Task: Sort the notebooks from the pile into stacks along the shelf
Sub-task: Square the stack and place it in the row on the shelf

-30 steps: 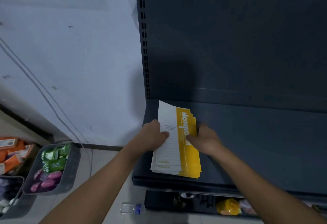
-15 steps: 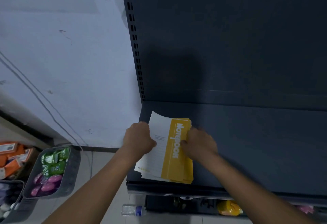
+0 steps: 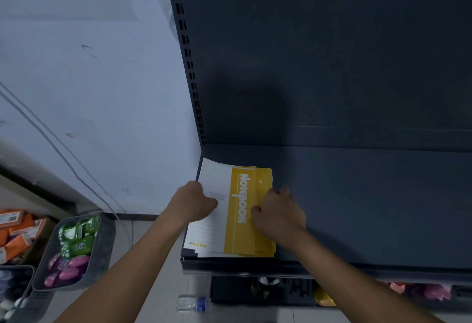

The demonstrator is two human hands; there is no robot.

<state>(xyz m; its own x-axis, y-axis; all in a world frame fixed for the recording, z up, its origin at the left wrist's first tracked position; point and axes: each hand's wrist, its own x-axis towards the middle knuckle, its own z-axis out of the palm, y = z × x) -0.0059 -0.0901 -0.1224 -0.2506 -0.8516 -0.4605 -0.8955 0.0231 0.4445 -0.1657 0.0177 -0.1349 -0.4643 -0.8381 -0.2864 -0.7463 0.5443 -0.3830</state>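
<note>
White-and-yellow notebooks (image 3: 231, 214) piled at the left end of a dark shelf (image 3: 370, 207). Left hand (image 3: 194, 204) curled over the pile's left edge, right hand (image 3: 278, 214) gripping its right edge. Grey basket (image 3: 102, 253) of packets on the floor, lower left.

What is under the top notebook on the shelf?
More notebooks, their yellow edges fanned out on the right. The top notebook and both hands cover the rest, so their number is unclear.
</note>
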